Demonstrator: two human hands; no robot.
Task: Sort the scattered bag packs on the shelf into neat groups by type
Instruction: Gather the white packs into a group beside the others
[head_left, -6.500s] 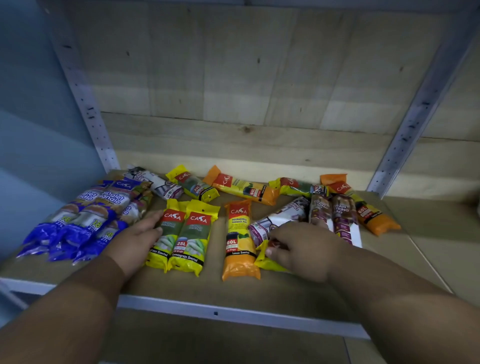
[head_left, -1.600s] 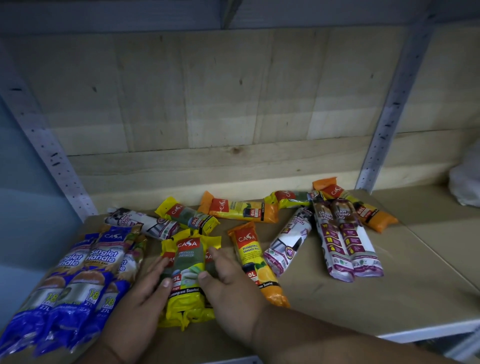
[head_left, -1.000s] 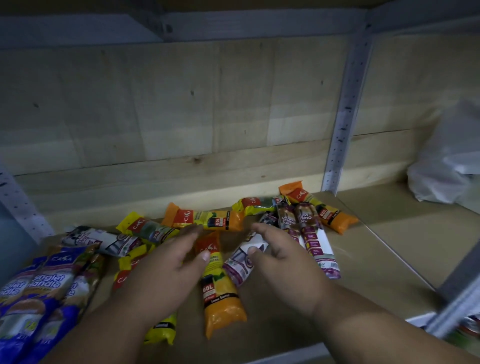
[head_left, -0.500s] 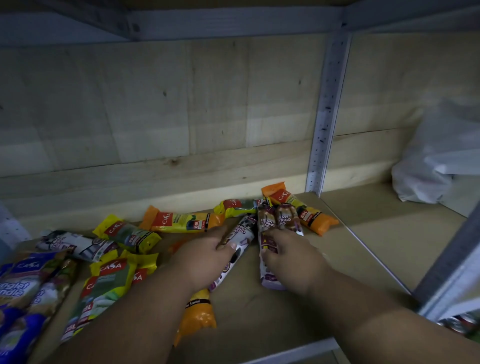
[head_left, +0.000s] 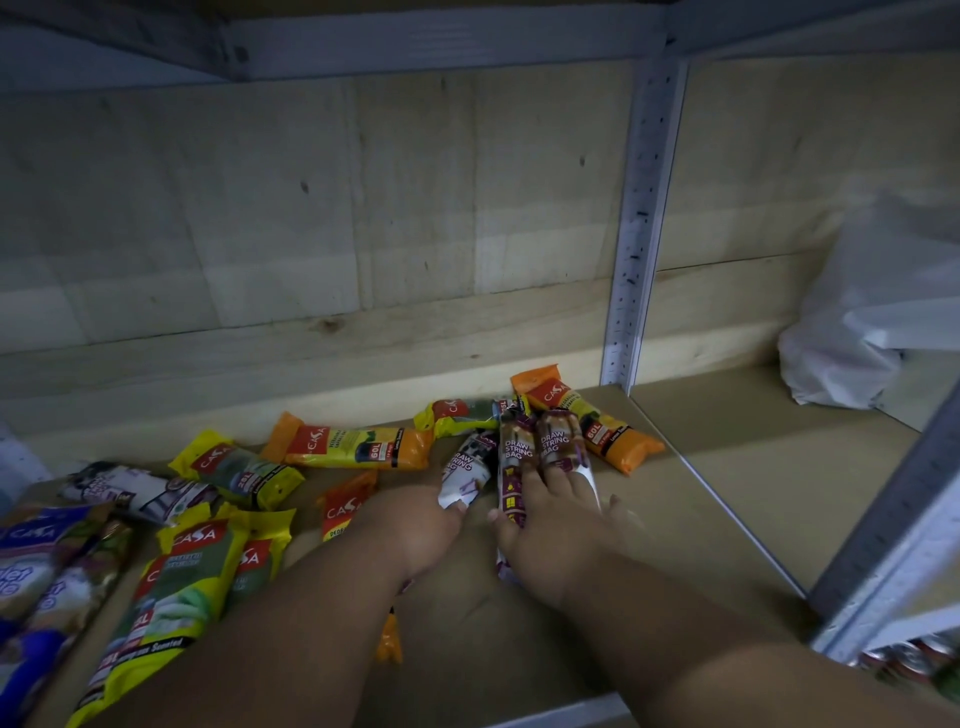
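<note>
Three maroon-and-white draw string bag packs lie side by side on the wooden shelf (head_left: 675, 525). My left hand (head_left: 415, 530) grips the lower end of the left draw string pack (head_left: 467, 465). My right hand (head_left: 558, 530) lies over the middle draw string pack (head_left: 516, 449) and the right draw string pack (head_left: 557, 439), thumb at their left edge. Orange packs lie at the back (head_left: 358, 447), at the back right (head_left: 589, 423), and partly under my left arm (head_left: 345, 506). Yellow packs sit at the front left (head_left: 192, 571), back left (head_left: 236, 467) and back (head_left: 460, 413).
Blue packs (head_left: 31, 566) are bunched at the far left, with another white draw string pack (head_left: 140, 488) behind them. A metal upright (head_left: 636, 249) stands behind the group. A white plastic bag (head_left: 872, 322) sits on the neighbouring shelf bay to the right.
My left hand has swung the left draw string pack closer to the two under my right hand. Over the earlier frames both hands moved from the yellow packs to this group.
</note>
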